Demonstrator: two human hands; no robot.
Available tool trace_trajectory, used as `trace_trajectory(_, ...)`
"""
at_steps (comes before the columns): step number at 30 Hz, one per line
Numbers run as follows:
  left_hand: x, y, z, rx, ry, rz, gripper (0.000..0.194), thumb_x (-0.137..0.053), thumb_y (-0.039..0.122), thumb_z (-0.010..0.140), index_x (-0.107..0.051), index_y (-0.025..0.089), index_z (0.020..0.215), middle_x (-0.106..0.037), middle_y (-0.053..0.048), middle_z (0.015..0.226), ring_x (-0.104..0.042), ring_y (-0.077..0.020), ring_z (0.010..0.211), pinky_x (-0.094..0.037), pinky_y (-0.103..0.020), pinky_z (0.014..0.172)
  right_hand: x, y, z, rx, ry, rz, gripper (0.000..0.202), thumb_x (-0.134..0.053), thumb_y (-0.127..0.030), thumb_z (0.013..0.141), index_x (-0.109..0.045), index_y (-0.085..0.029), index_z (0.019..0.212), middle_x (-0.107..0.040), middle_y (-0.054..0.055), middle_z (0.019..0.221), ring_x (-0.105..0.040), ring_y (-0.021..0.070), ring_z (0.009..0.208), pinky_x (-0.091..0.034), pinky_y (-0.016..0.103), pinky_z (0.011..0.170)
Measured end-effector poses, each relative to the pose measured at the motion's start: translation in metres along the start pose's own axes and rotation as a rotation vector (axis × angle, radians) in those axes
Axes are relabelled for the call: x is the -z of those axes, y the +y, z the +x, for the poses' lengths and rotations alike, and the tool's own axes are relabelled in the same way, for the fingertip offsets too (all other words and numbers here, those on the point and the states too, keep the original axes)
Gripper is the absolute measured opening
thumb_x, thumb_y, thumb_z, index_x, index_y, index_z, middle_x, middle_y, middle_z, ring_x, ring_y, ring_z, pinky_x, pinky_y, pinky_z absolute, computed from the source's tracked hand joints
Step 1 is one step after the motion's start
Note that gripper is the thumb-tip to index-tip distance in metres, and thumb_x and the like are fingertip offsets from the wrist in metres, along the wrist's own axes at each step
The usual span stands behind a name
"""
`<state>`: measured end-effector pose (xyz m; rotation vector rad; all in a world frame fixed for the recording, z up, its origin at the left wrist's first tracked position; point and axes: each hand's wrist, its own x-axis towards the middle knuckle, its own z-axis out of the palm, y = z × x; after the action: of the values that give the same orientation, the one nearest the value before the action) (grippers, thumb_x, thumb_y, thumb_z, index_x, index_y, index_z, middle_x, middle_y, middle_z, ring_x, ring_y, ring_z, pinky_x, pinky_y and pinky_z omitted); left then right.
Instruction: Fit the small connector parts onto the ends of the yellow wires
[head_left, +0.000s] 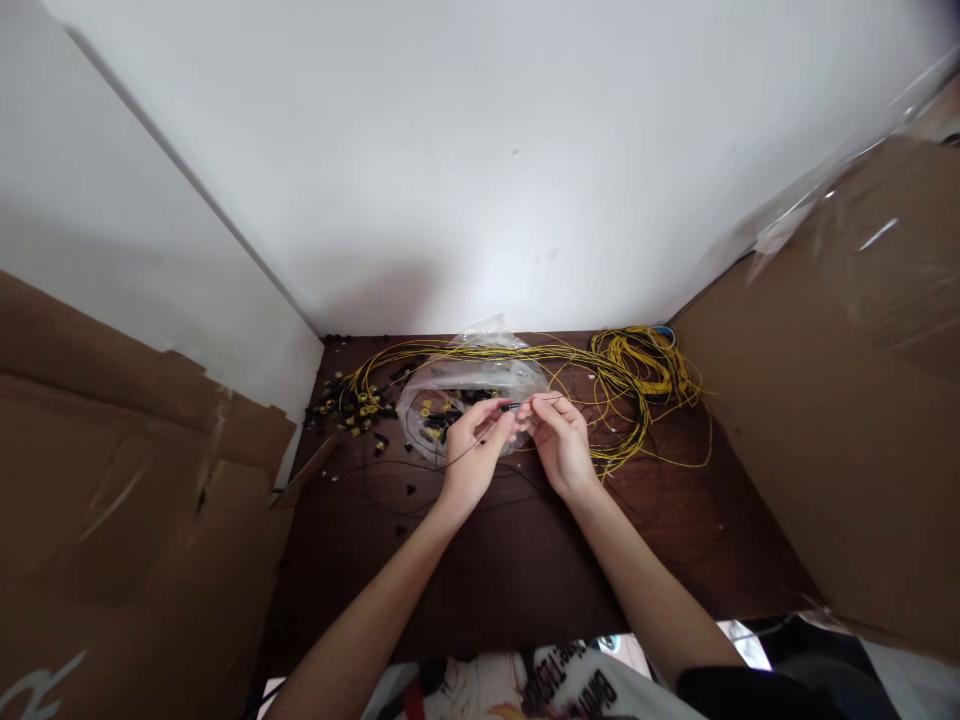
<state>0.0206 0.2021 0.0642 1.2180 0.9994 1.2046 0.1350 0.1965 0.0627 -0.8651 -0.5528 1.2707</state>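
Note:
Both hands meet over the middle of the dark brown table. My left hand (477, 446) is closed on a small black connector (510, 407), which shows between the fingertips of the two hands. My right hand (561, 440) is pinched at the connector's right side, on a thin dark wire. Dark wire also runs down past my left hand and loops over the table. Behind and below the hands lies a clear plastic bag (420, 392) with black and yellow parts in it. A bundle of yellow and black wires (525, 352) stretches behind the bag.
Wire ends with black and yellow connectors (363, 404) are heaped at the left. Coiled yellow wire (637, 362) lies at the back right. Cardboard walls (832, 380) flank the brown table (495, 590), with a white wall (480, 170) behind. Small black pieces lie scattered.

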Motion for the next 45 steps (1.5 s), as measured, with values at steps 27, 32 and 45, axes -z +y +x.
trace_trajectory(27,0.017,-0.006,-0.002,-0.050,0.122,0.009,0.020,-0.064,0.022,0.075,-0.069,0.014,0.093,-0.073,-0.005,0.078,-0.068,-0.0144,0.069,-0.056,-0.024,0.067,0.002,-0.002,-0.001,0.095,-0.010,-0.210,0.015,-0.071,-0.028,0.071,-0.067,-0.019,0.082,-0.067,0.001,0.073,-0.059,0.0124,0.064,-0.047,0.025,0.059)
trace_trajectory(32,0.018,-0.004,-0.002,-0.064,0.104,-0.002,0.019,-0.064,0.022,0.075,-0.070,0.014,0.092,-0.073,-0.005,0.078,-0.067,-0.0138,0.067,-0.056,-0.023,0.065,0.002,0.004,-0.002,0.110,-0.060,-0.313,0.014,-0.070,-0.028,0.072,-0.069,-0.019,0.082,-0.067,0.001,0.073,-0.061,0.0129,0.064,-0.047,0.025,0.059)
trace_trajectory(45,0.025,-0.007,0.001,-0.146,0.100,0.119,0.016,-0.064,0.024,0.076,-0.071,0.017,0.089,-0.071,-0.006,0.083,-0.067,-0.0154,0.073,-0.054,-0.025,0.068,0.009,-0.002,0.004,0.200,0.048,-0.329,0.014,-0.070,-0.028,0.071,-0.068,-0.017,0.080,-0.066,0.002,0.073,-0.060,0.0125,0.064,-0.048,0.026,0.059)
